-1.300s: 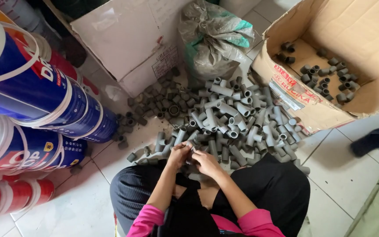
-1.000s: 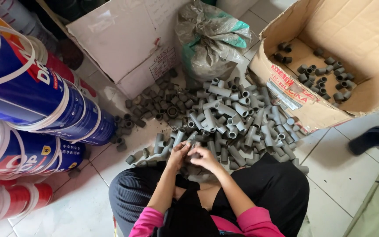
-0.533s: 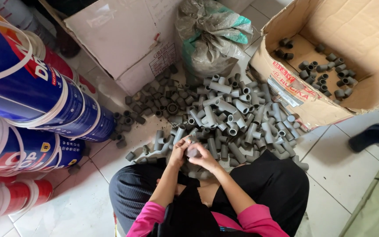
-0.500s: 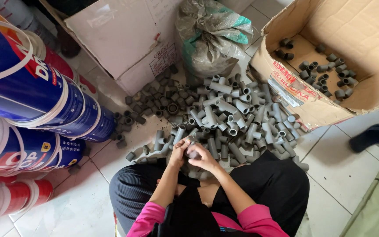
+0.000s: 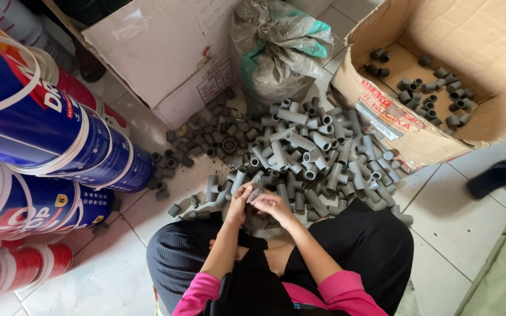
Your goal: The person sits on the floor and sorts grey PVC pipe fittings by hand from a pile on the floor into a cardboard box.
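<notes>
The left hand (image 5: 238, 202) and right hand (image 5: 272, 205) meet low over the person's lap, fingers curled together around a small grey pipe fitting (image 5: 256, 193); most of that fitting is covered by the fingers, so its exact shape cannot be told. Both hands close on it at the near edge of a heap of grey pipe fittings (image 5: 306, 155) spread on the white tiled floor (image 5: 458, 228).

The cardboard box (image 5: 405, 137) at upper right, partly cut off by the frame, holds a loose scatter of short grey couplings (image 5: 434, 93). A grey woven sack (image 5: 279, 52) stands behind the heap, its mouth crumpled so its contents stay hidden. A white carton (image 5: 159, 52) lies beside it. Stacked blue and white paint buckets (image 5: 42, 129) crowd the left edge, cut off, with a red bucket (image 5: 19, 269) below them.
</notes>
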